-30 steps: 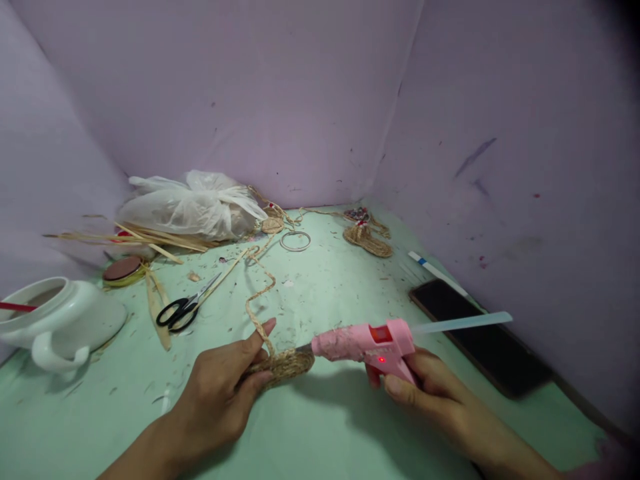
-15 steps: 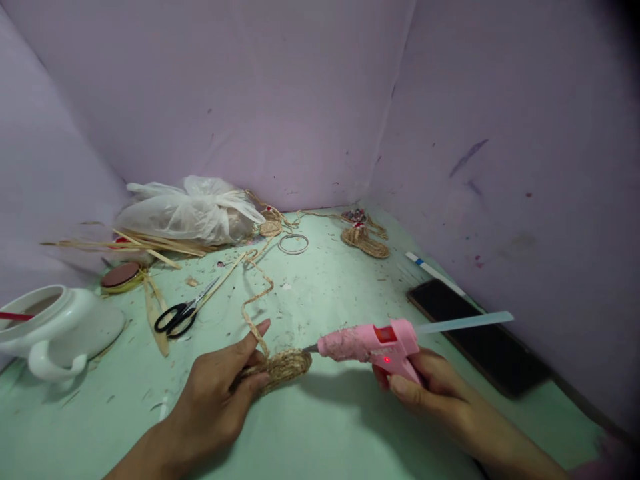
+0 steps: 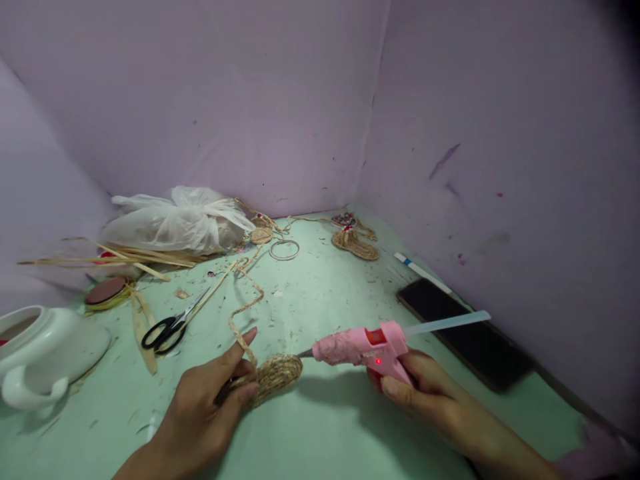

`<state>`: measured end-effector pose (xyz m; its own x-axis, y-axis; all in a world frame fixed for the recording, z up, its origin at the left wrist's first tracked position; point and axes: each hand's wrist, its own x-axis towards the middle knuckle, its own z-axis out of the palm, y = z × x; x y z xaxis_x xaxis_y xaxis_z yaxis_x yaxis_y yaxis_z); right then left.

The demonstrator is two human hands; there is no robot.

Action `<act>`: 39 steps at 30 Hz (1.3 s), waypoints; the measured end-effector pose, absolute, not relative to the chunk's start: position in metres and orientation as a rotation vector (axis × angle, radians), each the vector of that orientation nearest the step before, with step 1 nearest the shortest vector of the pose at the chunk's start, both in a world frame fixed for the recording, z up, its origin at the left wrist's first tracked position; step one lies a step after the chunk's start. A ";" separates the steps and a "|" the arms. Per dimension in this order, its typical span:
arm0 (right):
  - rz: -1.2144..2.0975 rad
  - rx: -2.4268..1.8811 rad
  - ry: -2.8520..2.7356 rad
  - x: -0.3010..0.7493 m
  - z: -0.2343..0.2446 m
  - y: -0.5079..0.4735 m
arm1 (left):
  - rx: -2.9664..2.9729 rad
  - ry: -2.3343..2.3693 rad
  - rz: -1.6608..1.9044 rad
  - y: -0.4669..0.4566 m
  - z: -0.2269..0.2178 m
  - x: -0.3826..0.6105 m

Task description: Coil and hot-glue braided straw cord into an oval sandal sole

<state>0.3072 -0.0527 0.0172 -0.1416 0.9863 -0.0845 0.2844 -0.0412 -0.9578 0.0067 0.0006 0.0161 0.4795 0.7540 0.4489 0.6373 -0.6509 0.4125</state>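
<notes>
My left hand (image 3: 213, 400) is closed on a small sole of coiled, braided straw (image 3: 278, 377), pinched between thumb and fingers. From the sole a braided straw cord (image 3: 246, 303) runs up past my fingertips and winds away over the table. My right hand (image 3: 425, 387) grips the handle of a pink glue gun (image 3: 360, 345) with a red light lit on its side. A clear glue stick (image 3: 447, 324) juts from its rear. The metal nozzle is at the right end of the sole; whether it touches is hard to tell.
Black-handled scissors (image 3: 167, 328), a white ceramic pot (image 3: 55, 353), a round lid (image 3: 107, 293) and straw strips (image 3: 150, 257) lie left. Behind are a plastic bag (image 3: 180, 223), a metal ring (image 3: 285, 250) and a small straw sandal (image 3: 356, 244). A phone (image 3: 465, 333) lies right, below the wall.
The view has shifted slightly, so the table things appear further left and lower. Both hands keep their holds, and the glue gun's nozzle remains at the sole's right end.
</notes>
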 end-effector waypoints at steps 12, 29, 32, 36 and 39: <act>1.219 -1.379 -1.510 0.308 0.016 -0.055 | 2.502 1.258 0.927 0.002 0.015 0.006; 1.399 -1.249 -1.425 0.311 0.008 -0.054 | 2.262 1.454 0.895 0.000 0.017 0.004; 1.438 -1.235 -1.339 0.309 0.016 -0.049 | 2.179 1.458 0.869 -0.001 0.020 0.006; 1.329 -1.379 -1.138 0.301 0.030 -0.023 | 2.189 1.402 0.863 -0.006 0.024 0.009; 1.265 -1.484 -1.059 0.290 0.034 0.012 | 2.270 1.312 0.758 -0.009 0.025 0.008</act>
